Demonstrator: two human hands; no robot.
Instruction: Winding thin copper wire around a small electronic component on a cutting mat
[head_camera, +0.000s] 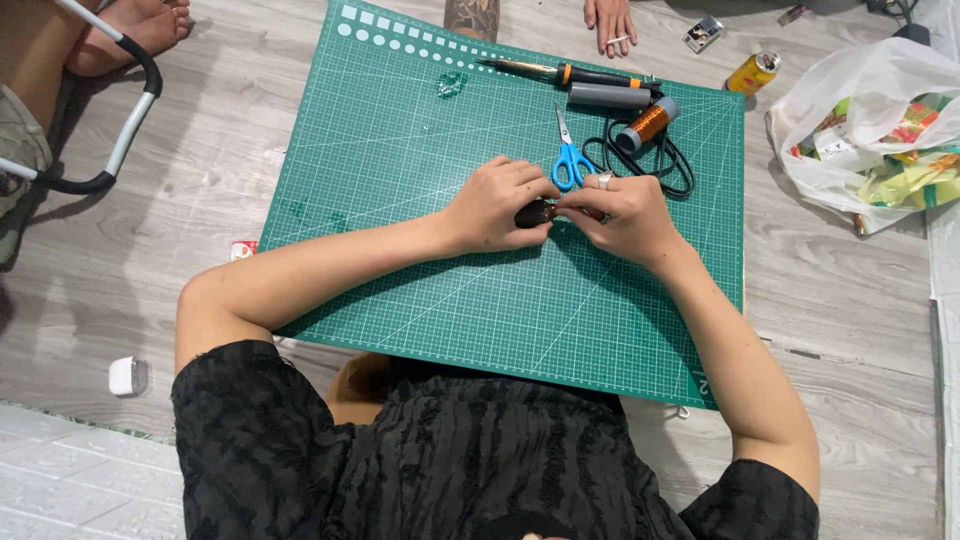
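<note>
Blue-handled scissors (570, 160), soldering iron (565, 72), copper-wire spool (648, 124) — perhaps a yellow can (752, 72) — on grey floor.

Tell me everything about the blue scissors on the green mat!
The scissors have bright blue handle loops that look like plastic and short silvery metal blades. They lie flat on the green mat, blades shut and pointing away from the person. The handles sit right by the left hand and right hand; whether the fingers touch them is unclear.
</note>
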